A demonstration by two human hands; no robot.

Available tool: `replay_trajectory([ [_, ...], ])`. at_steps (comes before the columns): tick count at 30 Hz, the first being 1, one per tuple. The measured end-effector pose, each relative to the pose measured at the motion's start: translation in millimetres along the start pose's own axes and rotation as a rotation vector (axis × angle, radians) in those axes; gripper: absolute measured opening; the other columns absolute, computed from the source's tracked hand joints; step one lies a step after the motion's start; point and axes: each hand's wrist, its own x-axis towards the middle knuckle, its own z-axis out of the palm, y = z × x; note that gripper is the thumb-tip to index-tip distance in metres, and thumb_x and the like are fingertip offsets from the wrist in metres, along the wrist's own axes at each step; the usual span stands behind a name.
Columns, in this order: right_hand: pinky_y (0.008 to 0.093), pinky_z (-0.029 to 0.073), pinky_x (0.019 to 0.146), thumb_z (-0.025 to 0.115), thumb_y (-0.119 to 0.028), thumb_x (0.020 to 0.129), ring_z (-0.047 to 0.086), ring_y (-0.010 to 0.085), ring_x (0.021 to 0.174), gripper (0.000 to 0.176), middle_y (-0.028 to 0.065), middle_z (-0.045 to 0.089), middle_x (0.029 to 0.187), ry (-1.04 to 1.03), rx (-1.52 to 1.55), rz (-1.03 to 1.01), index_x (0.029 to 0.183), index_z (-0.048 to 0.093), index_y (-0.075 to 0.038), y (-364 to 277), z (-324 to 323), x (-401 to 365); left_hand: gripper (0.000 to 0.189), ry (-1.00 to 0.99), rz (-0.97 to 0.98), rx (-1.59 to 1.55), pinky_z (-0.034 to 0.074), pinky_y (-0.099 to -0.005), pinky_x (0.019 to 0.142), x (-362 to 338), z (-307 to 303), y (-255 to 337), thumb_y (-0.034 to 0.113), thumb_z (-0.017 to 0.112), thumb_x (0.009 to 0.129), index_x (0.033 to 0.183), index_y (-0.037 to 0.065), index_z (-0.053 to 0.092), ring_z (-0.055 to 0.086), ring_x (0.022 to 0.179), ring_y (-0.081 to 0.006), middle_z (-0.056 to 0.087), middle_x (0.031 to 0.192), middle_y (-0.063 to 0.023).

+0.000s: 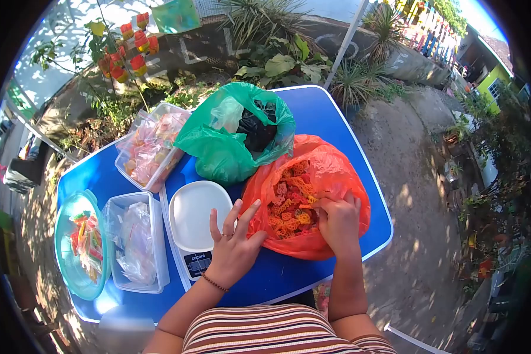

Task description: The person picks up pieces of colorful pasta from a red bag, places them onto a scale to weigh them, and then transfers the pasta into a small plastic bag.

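Note:
An orange plastic bag [342, 171] stands wide at the mouth on the table's right part, full of small orange, yellow and pink wheel-shaped snacks [289, 218]. Inside its mouth, my right hand [339, 221] has its fingers bent together at the snacks; what they pinch, I cannot tell. My left hand [237, 253] is open, fingers spread, between the bag and a kitchen scale [197, 262]. Its thumb is right at the bag's left edge, and its fingers overlap the side of the white plate [197, 215] on the scale.
Behind the orange bag stands a green plastic bag [218, 150] with a black bag [258, 127] inside. Leftward are a container of filled packets [150, 180], a container of clear plastic bags [162, 274] and a teal basket [65, 259] of colourful packets, all on a blue table [312, 109].

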Motion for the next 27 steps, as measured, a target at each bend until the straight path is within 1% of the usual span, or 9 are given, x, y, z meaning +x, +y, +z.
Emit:
replay_trajectory([
  [2, 0.042, 0.042, 0.093, 0.067, -0.005, 0.082, 0.067, 0.0305, 0.093, 0.015, 0.0012, 0.074, 0.096, 0.046, -0.131, 0.0, 0.091, 0.076, -0.013, -3.8, -8.3, 6.5, 0.011, -0.012, -0.051, -0.01, 0.005, -0.0613, 0.123, 2.6, -1.3, 0.4, 0.022, 0.079, 0.075, 0.081, 0.026, 0.07, 0.03, 0.149, -0.0306, 0.048, 0.155, -0.0027],
  [4, 0.0452, 0.043, 0.094, 0.066, -0.003, 0.082, 0.067, 0.0319, 0.096, 0.018, 0.0045, 0.073, 0.097, 0.021, -0.032, 0.002, 0.096, 0.073, -0.011, -13.9, -7.6, 16.6, 0.014, -0.017, -0.131, -0.04, 0.005, -0.0617, 0.123, 6.3, -2.2, 3.4, 0.022, 0.08, 0.074, 0.084, 0.026, 0.071, 0.03, 0.149, -0.0311, 0.047, 0.155, -0.004],
  [8, 0.0515, 0.044, 0.098, 0.065, -0.002, 0.079, 0.065, 0.0329, 0.108, 0.029, 0.0128, 0.07, 0.104, -0.058, 0.197, -0.011, 0.107, 0.069, -0.008, -30.9, 30.2, 47.7, 0.016, -0.015, -0.09, 0.037, 0.005, -0.0625, 0.122, 7.5, -1.8, 3.4, 0.022, 0.081, 0.074, 0.086, 0.025, 0.07, 0.031, 0.148, -0.0314, 0.046, 0.155, -0.005],
  [11, 0.0525, 0.045, 0.102, 0.063, -0.002, 0.079, 0.063, 0.0318, 0.114, 0.028, 0.0165, 0.068, 0.112, -0.047, 0.186, -0.237, 0.106, 0.069, -0.005, -28.9, 62.9, 61.1, 0.016, -0.006, -0.067, 0.062, 0.005, -0.0628, 0.122, 7.5, -4.8, 3.1, 0.022, 0.081, 0.074, 0.085, 0.024, 0.07, 0.031, 0.148, -0.0311, 0.046, 0.155, -0.0042],
  [14, 0.0503, 0.044, 0.104, 0.06, -0.002, 0.081, 0.063, 0.0311, 0.114, 0.03, 0.0128, 0.07, 0.114, -0.072, -0.016, -0.297, 0.11, 0.07, -0.005, -26.7, 66.1, 48.0, 0.016, 0.006, -0.072, 0.058, 0.005, -0.063, 0.122, 6.0, -4.5, 4.5, 0.023, 0.082, 0.074, 0.085, 0.024, 0.07, 0.031, 0.148, -0.0306, 0.046, 0.155, -0.0035],
  [17, 0.0482, 0.042, 0.106, 0.059, -0.003, 0.083, 0.063, 0.0308, 0.115, 0.032, 0.0114, 0.07, 0.116, -0.232, -0.003, -0.229, 0.112, 0.072, -0.007, -38.2, 30.8, 31.5, 0.017, -0.006, -0.072, 0.036, 0.005, -0.0632, 0.122, 5.4, -7.9, 2.1, 0.024, 0.083, 0.074, 0.086, 0.024, 0.071, 0.03, 0.148, -0.03, 0.046, 0.155, -0.0032],
  [20, 0.0474, 0.041, 0.107, 0.061, -0.003, 0.084, 0.062, 0.0304, 0.117, 0.032, 0.0116, 0.07, 0.117, -0.225, 0.105, -0.238, 0.112, 0.073, -0.008, -26.3, 17.5, 12.5, 0.018, -0.015, -0.072, -0.004, 0.004, -0.0634, 0.122, 4.4, -9.7, 4.9, 0.025, 0.083, 0.074, 0.087, 0.024, 0.071, 0.029, 0.149, -0.0298, 0.046, 0.155, -0.0032],
  [26, 0.0463, 0.05, 0.093, 0.065, 0.0, 0.084, 0.066, 0.0374, 0.104, 0.029, 0.0166, 0.072, 0.106, -0.045, 0.426, -0.1, 0.111, 0.072, -0.005, -7.3, -13.8, 7.7, 0.019, 0.002, -0.076, -0.03, 0.003, -0.0629, 0.122, -2.4, -9.7, 6.2, 0.025, 0.083, 0.074, 0.09, 0.024, 0.072, 0.029, 0.148, -0.0294, 0.046, 0.155, -0.0031],
  [27, 0.0469, 0.05, 0.091, 0.065, -0.003, 0.084, 0.067, 0.0371, 0.101, 0.027, 0.0161, 0.071, 0.104, -0.084, 0.38, -0.032, 0.11, 0.072, -0.006, -7.6, -15.3, 9.2, 0.019, 0.002, -0.074, -0.027, 0.003, -0.0628, 0.122, -2.8, -9.5, 6.2, 0.025, 0.083, 0.074, 0.09, 0.024, 0.072, 0.029, 0.148, -0.0294, 0.046, 0.155, -0.003],
])
